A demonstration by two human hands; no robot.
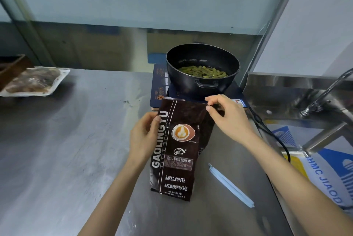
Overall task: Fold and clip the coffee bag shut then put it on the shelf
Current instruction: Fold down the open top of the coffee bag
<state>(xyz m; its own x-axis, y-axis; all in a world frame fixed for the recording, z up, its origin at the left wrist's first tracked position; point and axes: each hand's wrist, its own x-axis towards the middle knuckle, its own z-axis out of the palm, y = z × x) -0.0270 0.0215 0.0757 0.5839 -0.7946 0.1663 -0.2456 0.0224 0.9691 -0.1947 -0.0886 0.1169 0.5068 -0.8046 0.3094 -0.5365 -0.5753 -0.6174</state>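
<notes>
Head view: the coffee bag [176,151] stood roughly upright on the steel counter [66,140], leaning slightly, front label toward the camera, just in front of the induction cooker [159,86]. The top edge was unfolded. The left hand [144,138] gripped the bag's upper left side, thumb on the front. The right hand [227,115] pinched the top right corner between thumb and forefinger. Judged step: start of the fold, mouth being flattened. No crease showed yet.

The pale blue sealing clip [231,186] lay flat on the counter to the right of the bag, near but apart, untouched. Next move likely called for rolling the top down evenly with both hands, then one hand holding the fold while the other reached for the clip.

Behind: black pot [202,71] with green beans on the cooker. No shelf in view.
</notes>
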